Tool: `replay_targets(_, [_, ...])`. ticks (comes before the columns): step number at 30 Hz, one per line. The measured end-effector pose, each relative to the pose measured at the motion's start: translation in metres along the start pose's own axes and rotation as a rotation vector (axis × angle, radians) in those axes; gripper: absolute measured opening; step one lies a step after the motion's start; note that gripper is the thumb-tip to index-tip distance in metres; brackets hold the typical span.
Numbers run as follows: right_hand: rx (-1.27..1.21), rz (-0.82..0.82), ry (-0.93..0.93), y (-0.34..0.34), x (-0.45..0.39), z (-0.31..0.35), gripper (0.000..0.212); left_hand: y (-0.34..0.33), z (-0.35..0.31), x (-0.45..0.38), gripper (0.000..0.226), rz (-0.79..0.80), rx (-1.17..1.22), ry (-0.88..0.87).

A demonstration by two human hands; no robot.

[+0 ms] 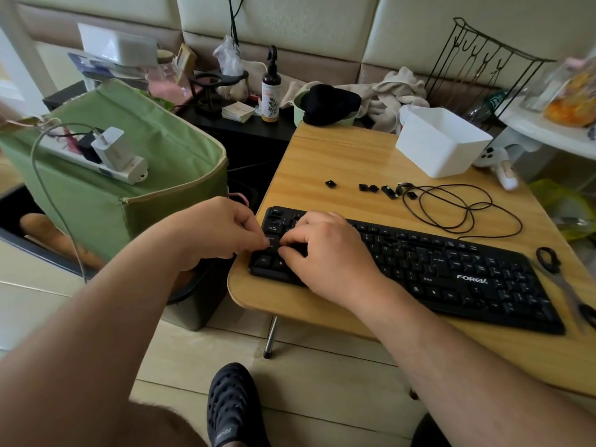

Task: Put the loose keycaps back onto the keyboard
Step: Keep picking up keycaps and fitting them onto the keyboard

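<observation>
The right hand covers the keys at the left end of the keyboard, so whatever lies under its curled fingers cannot be seen, nor whether the left hand pinches anything. The loose keycaps are too small to read. The scissors blur toward the right edge.
</observation>
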State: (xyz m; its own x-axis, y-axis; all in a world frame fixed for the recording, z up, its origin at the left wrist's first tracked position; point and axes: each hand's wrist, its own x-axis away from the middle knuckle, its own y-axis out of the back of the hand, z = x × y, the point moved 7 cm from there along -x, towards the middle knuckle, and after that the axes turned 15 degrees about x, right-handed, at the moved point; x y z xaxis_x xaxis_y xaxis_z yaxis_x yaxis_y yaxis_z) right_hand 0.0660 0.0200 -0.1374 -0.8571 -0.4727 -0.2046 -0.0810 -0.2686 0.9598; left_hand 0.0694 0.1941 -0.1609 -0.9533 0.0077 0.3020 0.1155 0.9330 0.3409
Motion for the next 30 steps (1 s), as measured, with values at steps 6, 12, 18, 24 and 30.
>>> replay_targets(6, [-0.071, -0.003, -0.053, -0.0024, 0.0024, -0.0001, 0.013, 0.0018, 0.0015, -0.0008, 0.017, -0.026, 0.007, -0.004])
replay_targets(12, [-0.047, 0.021, -0.092, -0.0005, 0.0003, -0.0022, 0.015, 0.0014, 0.0019, -0.0004, 0.017, -0.031, 0.023, 0.019])
replay_targets(18, [-0.062, 0.017, -0.084, -0.0014, 0.0042, -0.0024, 0.013, 0.0006, -0.0001, 0.0004, 0.019, -0.037, -0.010, 0.018])
replay_targets(24, [-0.024, 0.037, -0.102, -0.0018, 0.0011, -0.0021, 0.017, 0.0000, 0.0003, -0.0002, 0.019, -0.046, 0.007, 0.030])
replay_targets(30, [-0.114, 0.064, -0.158, -0.0056, -0.0029, -0.0083, 0.013, 0.0004, -0.0018, -0.0011, 0.016, -0.057, 0.008, 0.021])
